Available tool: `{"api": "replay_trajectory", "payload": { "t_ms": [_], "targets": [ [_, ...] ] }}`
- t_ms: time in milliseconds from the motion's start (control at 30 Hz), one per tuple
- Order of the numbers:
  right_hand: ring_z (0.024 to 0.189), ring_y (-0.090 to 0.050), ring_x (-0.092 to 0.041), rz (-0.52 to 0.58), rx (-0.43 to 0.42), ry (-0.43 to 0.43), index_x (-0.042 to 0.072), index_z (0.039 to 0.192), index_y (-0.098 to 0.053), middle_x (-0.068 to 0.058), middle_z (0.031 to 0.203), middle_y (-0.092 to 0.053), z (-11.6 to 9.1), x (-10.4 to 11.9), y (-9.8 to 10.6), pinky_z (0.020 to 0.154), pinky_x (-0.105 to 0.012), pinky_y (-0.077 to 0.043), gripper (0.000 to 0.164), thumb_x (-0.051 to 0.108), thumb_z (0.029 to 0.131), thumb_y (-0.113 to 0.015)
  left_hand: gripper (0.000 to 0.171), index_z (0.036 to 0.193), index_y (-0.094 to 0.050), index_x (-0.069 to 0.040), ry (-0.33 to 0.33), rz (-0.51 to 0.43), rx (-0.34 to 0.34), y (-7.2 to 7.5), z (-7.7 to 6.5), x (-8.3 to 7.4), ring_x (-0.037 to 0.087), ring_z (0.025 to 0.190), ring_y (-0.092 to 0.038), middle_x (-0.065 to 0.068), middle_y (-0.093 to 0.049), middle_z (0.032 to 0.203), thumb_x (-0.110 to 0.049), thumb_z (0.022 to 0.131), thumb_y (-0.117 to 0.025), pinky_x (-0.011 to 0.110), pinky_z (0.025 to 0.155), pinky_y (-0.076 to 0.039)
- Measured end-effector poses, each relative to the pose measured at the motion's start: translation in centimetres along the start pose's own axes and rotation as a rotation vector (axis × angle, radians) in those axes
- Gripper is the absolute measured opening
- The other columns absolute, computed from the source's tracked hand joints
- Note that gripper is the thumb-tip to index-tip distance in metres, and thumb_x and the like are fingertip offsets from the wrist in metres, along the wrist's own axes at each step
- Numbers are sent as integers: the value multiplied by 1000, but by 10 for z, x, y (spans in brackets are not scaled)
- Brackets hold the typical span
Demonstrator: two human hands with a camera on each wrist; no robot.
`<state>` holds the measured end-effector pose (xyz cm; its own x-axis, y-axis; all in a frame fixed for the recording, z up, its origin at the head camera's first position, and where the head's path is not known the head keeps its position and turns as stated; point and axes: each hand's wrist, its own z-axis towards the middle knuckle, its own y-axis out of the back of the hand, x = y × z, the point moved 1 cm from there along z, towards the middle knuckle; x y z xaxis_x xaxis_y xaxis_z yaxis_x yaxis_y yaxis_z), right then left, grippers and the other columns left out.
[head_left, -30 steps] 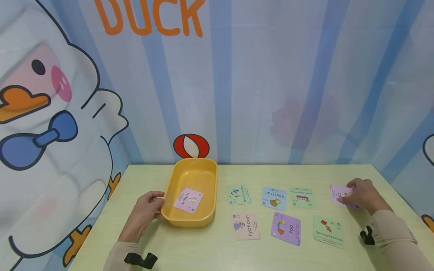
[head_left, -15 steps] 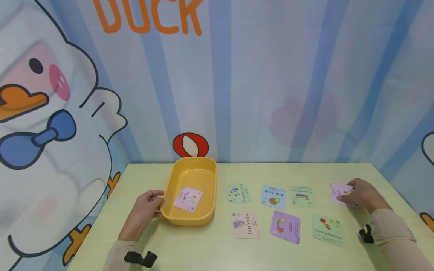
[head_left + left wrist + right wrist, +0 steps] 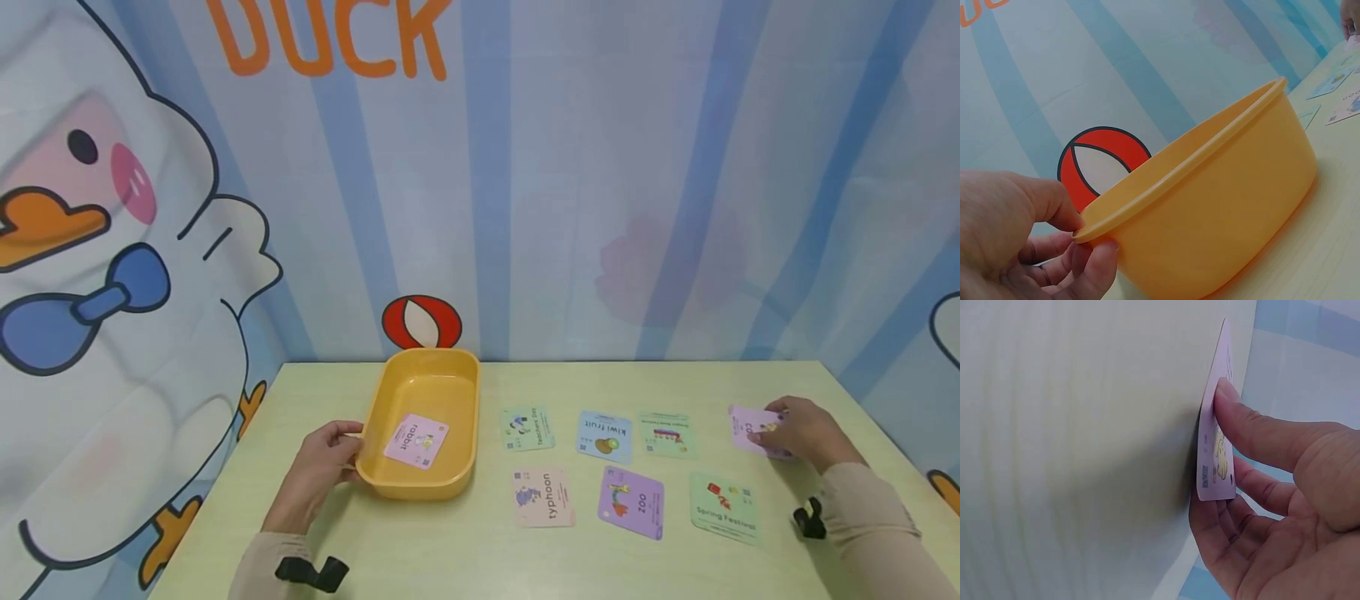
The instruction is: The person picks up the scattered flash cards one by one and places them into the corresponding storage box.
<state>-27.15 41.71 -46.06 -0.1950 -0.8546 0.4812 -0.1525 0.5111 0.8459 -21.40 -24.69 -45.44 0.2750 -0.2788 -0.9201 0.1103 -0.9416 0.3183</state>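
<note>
My left hand (image 3: 321, 467) pinches the left rim of a yellow plastic basin (image 3: 457, 479), thumb above and fingers below the lip in the left wrist view. Inside the basin lies a pink word card (image 3: 405, 450) reading "rabbit". At the far right of the table, my right hand (image 3: 812, 433) holds a pink picture card (image 3: 744, 427), its word partly covered by the thumb. In the right wrist view the thumb (image 3: 1254, 428) presses on the face of that card while the other fingers curl by its far edge.
Between basin and right hand lie several cards in two rows: teachers' day (image 3: 528, 429), kiwi fruit (image 3: 604, 437), a green dragon-boat one (image 3: 667, 435), typhoon (image 3: 543, 497), zoo (image 3: 632, 502) and Spring Festival (image 3: 724, 508). A printed curtain (image 3: 555, 208) hangs behind the table (image 3: 465, 558).
Almost nothing moves. Both hands keep their hold and place; the whole view shifts very slightly.
</note>
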Motion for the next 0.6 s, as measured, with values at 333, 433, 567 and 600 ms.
{"api": "replay_trajectory", "payload": {
  "t_ms": [333,433,567,600],
  "targets": [
    [110,-51,-52,24,-2,-8,-18,138,-36,-45,134,-40,0,-3,1,89,-61,-45,82,34,89,-77,35,132,-55,-2,0,4,-6,0,0,-1,25,92,-59,15,-60,107,-13,99,-54,30,70,-56],
    [112,-49,-54,11,-7,-8,-18,138,-36,-45,135,-38,0,-4,2,90,-63,-44,82,35,89,-76,35,132,-55,-2,-3,6,-7,-1,0,-1,25,92,-59,15,-59,107,-13,99,-54,30,71,-56],
    [110,-50,-53,28,3,-13,-18,138,-36,-45,134,-39,1,-6,0,89,-62,-45,85,37,89,-76,35,132,-55,-2,3,6,-7,-1,0,-1,25,92,-59,15,-60,108,-14,99,-54,30,71,-56],
    [109,-51,-52,34,7,-15,-19,138,-35,-45,133,-41,1,-7,-1,88,-62,-45,85,38,89,-76,35,132,-54,-2,5,6,-6,-1,0,0,25,92,-59,15,-60,108,-14,99,-54,30,71,-56]
  ]
}}
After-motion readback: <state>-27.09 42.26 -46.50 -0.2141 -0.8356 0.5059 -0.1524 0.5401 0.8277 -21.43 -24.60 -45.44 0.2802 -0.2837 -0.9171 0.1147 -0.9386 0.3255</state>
